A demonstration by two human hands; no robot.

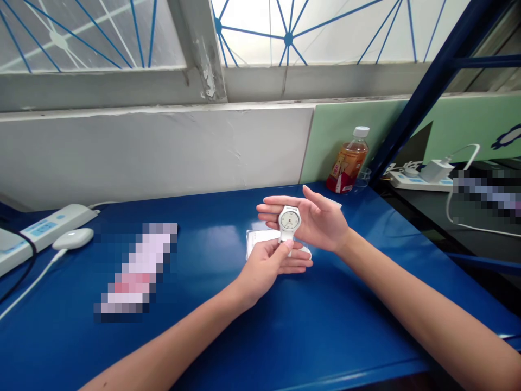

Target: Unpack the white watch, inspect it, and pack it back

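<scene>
A white wristwatch [290,219] with a round, pale dial faces up between my hands above the blue table [211,342]. My left hand [262,266] pinches its lower strap, thumb on top and fingers stretched beneath. My right hand [323,220] lies palm up just behind the watch, its fingers straight and its thumb apart. The watch rests over or against the right fingers; whether they bear its weight I cannot tell. Under and behind the hands, a white packet or paper [256,237] is partly hidden on the table.
Left on the table are a blurred-out flat object [138,271], a white power strip [49,231] and a round white charger [73,239] with its cable. A drink bottle [348,163] stands by the back wall. A blue frame post [407,108] rises at right.
</scene>
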